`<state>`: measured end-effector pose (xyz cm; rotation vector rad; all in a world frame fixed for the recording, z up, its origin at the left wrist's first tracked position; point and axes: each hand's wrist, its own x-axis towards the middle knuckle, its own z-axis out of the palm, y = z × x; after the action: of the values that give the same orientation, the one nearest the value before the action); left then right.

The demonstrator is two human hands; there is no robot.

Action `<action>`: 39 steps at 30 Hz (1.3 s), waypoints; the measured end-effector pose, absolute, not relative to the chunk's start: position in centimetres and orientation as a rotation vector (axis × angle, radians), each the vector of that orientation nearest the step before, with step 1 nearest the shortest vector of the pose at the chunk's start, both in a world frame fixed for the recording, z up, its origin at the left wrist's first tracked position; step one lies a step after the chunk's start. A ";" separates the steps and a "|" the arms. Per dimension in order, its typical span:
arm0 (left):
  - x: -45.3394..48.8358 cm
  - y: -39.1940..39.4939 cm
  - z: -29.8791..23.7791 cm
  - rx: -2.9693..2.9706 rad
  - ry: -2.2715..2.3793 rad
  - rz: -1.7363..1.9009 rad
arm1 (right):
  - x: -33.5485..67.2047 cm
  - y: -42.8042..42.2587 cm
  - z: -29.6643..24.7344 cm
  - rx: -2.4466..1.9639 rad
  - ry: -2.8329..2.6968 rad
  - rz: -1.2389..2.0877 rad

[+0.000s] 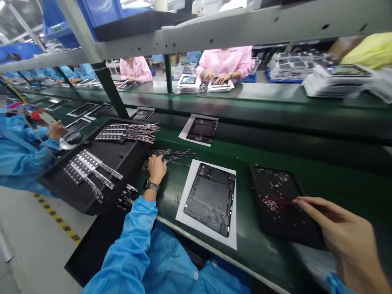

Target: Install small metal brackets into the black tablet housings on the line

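Note:
My left hand (157,168), with a dark watch on its wrist, rests at a pile of thin component strips (161,152) on the green bench. Its fingers are curled down, and what lies under the fingertips is hidden. Over a black tray (292,232) on the right, my right hand (343,224) is closed in a pinch. A dark reddish blur near its fingertips cannot be made out. Small white parts (272,204) lie scattered in that tray. Between my hands, an open black tablet housing (211,198) lies flat on a white sheet (183,214).
A black box (88,204) at left holds several rows of metallic strips (88,165). Another housing (202,130) lies farther back. A grey shelf beam (245,28) crosses above. A co-worker in blue (24,147) sits at left; people in pink (225,63) work across the bench.

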<state>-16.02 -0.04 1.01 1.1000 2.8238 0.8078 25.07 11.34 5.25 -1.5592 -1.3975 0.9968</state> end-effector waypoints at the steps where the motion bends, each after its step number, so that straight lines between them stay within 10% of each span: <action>1: -16.2 0.2 0.8 1.114 2.805 0.810 | 25.0 11.1 5.3 -1.551 -1.401 0.998; 20: -9.4 2.2 4.8 1.038 1.447 1.203 | 13.4 10.0 4.4 -0.942 -1.955 1.275; 39: -5.4 6.3 0.7 0.970 1.372 0.976 | 13.3 10.3 0.5 -1.057 -1.873 1.521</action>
<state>-5.44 6.27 0.66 0.9698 1.3719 0.9761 13.31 10.33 0.47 -1.0572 -1.8732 1.5209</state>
